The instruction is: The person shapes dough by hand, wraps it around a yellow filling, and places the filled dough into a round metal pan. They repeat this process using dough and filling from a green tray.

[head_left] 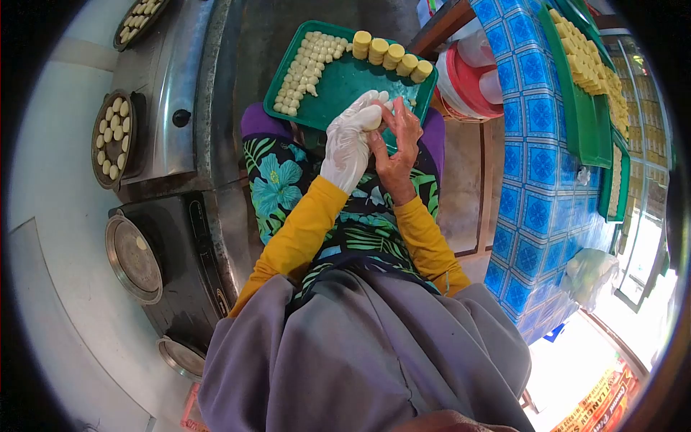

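honestly, the dough (371,117) over the tray (337,92) looks light, squishy; cradle its sides. left hand (350,141) curls round it, can't tell if right hand (400,144) pinches.

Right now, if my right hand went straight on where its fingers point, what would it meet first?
Most likely your gloved left hand: the right hand has its fingers curled toward it, though any gap is hard to judge.
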`<action>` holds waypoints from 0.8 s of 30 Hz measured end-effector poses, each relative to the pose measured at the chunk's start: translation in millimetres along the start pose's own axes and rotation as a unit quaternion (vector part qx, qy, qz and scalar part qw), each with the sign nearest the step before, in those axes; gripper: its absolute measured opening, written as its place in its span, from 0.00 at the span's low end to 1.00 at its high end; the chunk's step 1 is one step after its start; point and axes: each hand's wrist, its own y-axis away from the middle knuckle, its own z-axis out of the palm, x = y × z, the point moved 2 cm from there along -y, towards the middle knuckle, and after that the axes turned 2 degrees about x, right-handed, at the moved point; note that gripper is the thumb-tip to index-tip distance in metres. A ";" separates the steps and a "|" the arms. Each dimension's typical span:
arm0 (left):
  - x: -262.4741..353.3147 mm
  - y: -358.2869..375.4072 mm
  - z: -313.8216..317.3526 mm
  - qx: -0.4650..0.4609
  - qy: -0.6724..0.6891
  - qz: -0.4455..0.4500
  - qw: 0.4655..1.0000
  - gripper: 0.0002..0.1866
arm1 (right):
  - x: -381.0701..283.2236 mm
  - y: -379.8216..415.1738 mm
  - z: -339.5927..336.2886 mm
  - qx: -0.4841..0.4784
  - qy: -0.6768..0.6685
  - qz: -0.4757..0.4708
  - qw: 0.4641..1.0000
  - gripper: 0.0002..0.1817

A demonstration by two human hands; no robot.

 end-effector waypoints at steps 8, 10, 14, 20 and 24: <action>2.5 -6.6 4.2 0.019 0.061 -0.009 0.998 0.20 | -5.1 -12.6 -5.2 -0.013 -0.046 0.012 0.999 0.36; 2.6 -6.3 0.1 -0.007 0.107 -0.039 0.994 0.22 | 0.3 -10.6 -3.1 -0.002 -0.095 0.053 0.994 0.36; 0.9 -9.1 -27.1 -0.194 0.015 -0.113 0.974 0.24 | 7.4 -4.5 -3.0 -0.007 -0.068 0.062 0.996 0.35; 8.5 8.4 -24.9 -0.024 -0.149 0.015 0.989 0.39 | 9.1 -13.5 -3.4 -0.020 -0.231 0.170 0.958 0.32; 18.3 8.5 -21.5 -0.029 -0.177 0.033 0.983 0.47 | 9.4 -24.8 -4.6 -0.015 -0.425 0.332 0.842 0.31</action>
